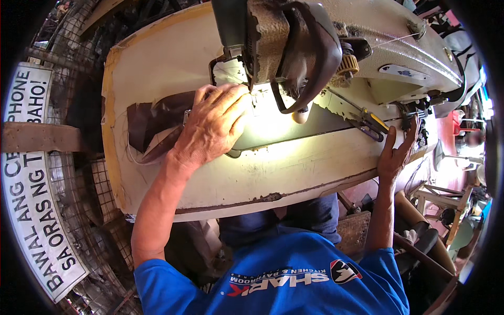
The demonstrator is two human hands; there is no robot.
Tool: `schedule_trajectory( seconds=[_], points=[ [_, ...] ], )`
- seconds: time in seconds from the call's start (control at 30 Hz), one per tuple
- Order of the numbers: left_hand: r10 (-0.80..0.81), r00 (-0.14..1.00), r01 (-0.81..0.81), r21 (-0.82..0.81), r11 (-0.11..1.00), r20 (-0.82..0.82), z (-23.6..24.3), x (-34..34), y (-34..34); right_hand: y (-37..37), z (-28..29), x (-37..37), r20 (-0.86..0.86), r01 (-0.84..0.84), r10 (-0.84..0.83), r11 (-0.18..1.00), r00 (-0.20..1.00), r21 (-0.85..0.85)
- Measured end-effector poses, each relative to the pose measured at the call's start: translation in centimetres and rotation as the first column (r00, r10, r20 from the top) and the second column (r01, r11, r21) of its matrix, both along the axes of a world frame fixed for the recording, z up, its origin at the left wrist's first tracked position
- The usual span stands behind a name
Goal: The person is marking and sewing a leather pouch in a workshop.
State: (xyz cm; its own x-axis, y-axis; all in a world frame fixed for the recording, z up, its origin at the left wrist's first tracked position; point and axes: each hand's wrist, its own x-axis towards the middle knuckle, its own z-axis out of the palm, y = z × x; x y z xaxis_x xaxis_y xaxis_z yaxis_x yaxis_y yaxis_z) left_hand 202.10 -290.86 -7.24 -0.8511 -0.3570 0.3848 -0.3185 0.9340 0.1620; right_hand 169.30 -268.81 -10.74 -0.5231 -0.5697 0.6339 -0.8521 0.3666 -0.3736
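Note:
Close to the needle area of a sewing machine (294,47), my left hand (212,126) is bent over a dark brown piece of material (144,123), its fingers close together. Their tips are partly hidden, and the piece stretches out to the left from beneath the hand with a folded edge. A small metal part shows beside the hand. My right hand (396,155) is at the table's right end, fingers stretched and apart, holding nothing I can see. It is nearest to a dark cluttered heap (415,113) and a yellow-and-black screwdriver (377,121).
A dark-handled tool (367,131) lies beside the screwdriver. The pale worktable (252,178) has a worn front edge and tape along its left side. Bright lamp light falls below the machine head. A wire mesh (68,184) and a lettered sign (44,231) stand at left.

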Motion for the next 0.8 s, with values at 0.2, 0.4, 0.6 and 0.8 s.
schedule_trajectory(
  seconds=[0.2,0.4,0.6,0.8],
  points=[
    [0.005,1.0,-0.006,0.01,1.0,0.022,0.01,-0.21,-0.08,-0.25,0.17,0.15,-0.096,0.005,-0.005,1.0,0.995,0.0],
    [-0.009,1.0,0.01,0.05,0.999,-0.029,-0.01,-0.23,-0.56,0.03,0.24,-0.07,-0.081,0.047,-0.041,0.997,0.996,0.068],
    [-0.044,0.994,0.048,0.036,0.998,-0.097,-0.42,-0.1,-0.7,0.26,-0.08,-0.51,-0.122,0.061,-0.052,0.996,0.991,0.069],
    [-0.053,0.99,0.057,0.028,0.998,-0.134,-0.55,0.06,-0.61,0.38,-0.08,-0.29,-0.106,0.016,-0.011,0.999,0.994,0.051]
  ],
)
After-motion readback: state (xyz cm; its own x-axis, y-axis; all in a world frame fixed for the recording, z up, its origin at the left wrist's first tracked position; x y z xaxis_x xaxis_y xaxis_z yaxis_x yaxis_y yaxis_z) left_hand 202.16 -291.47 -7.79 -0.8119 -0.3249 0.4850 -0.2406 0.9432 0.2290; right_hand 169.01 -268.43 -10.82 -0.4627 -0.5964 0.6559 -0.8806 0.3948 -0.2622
